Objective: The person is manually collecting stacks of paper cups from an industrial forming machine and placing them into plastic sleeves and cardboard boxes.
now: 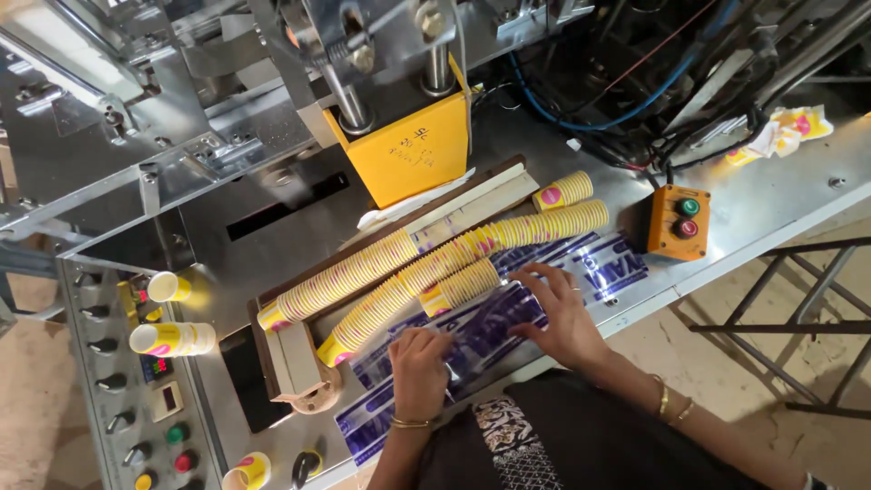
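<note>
Both my hands rest on a clear plastic sleeve point(490, 331) printed in blue that lies flat on the metal machine table point(771, 195). My left hand point(419, 372) pinches the sleeve near its near edge, fingers curled. My right hand point(561, 313) presses on it with fingers spread, touching the short stack of yellow paper cups point(461, 286). Beyond lie two long nested rows of yellow cups with pink marks point(340, 277), point(472, 249), lying on their sides. A further short stack point(562, 191) lies behind them.
An orange button box point(679, 222) with a green and a red button sits to the right. A yellow block point(408, 150) hangs under machine shafts behind. Loose cups point(172, 338) stand on a control panel point(118, 399) at left. A metal frame point(817, 327) stands on the floor.
</note>
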